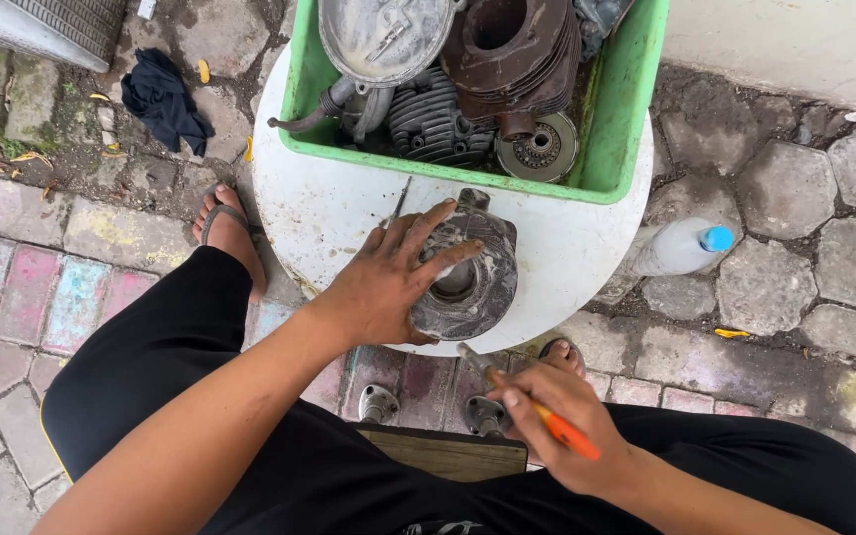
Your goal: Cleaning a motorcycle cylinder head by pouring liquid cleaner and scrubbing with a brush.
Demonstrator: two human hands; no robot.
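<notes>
Left hand (388, 282) rests on a grey engine cylinder (473, 282), fingers spread over its top and left side. The cylinder stands on a round white table (587, 248), near the table's near edge. Right hand (562, 421), fingers closed round an orange-handled tool (547, 416), holds it just near of the cylinder. Far side: green tub (626, 109) of engine parts. Right, on paving: 1 bottle (681, 248).
</notes>
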